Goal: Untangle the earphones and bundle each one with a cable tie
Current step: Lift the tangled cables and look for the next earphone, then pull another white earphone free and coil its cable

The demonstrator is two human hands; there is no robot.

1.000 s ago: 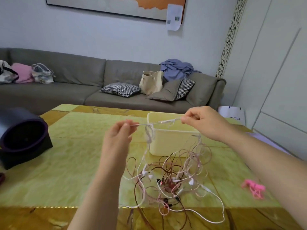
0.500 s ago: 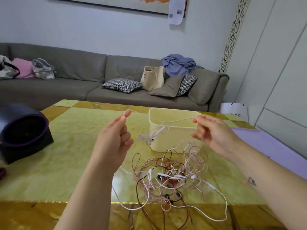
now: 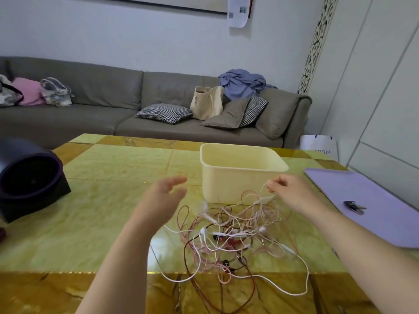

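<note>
Pink, white and dark-red cords of the earphones (image 3: 233,236) lie in one knotted heap on the yellow-green desk (image 3: 102,211). The heap sits toward the near edge, a little right of the middle, and one white loop trails out to the near right. The right hand (image 3: 290,191) pinches a pale strand between curled fingertips and holds it just above the heap, in front of the cream tub (image 3: 240,175). The left hand (image 3: 165,198) is blurred. It hovers just left of the heap, released, fingers spread, holding nothing. A lilac pad (image 3: 374,211) with keys (image 3: 353,207) on it lies at the right edge. A dark round-mouthed device (image 3: 29,180) sits at the left edge.
</note>
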